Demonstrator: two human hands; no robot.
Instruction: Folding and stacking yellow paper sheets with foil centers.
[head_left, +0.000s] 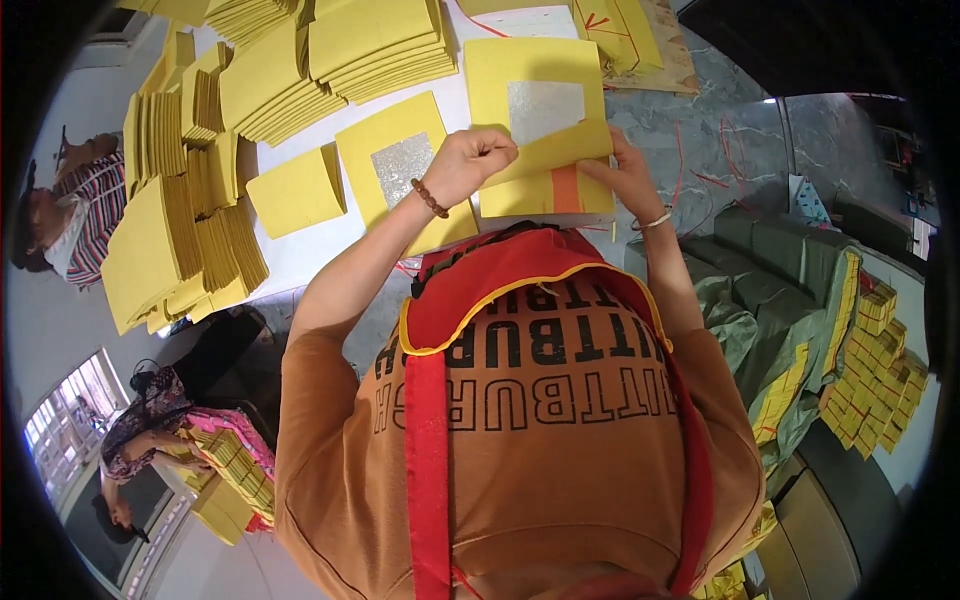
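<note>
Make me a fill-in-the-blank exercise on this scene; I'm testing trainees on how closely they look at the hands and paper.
1. Both hands grip one yellow sheet bearing a square of ____ foil.
2. The left hand wears a bracelet of brown ____ at the wrist.
3. Under the lifted sheet, the top of the stack shows an ____ stripe.
4. The right hand holds the sheet at its ____ edge.

Missing words: silver; beads; orange; right

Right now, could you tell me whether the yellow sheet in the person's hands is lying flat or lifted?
Lifted at its near edge: the left hand and right hand pinch the yellow sheet above the stack beneath.
</note>
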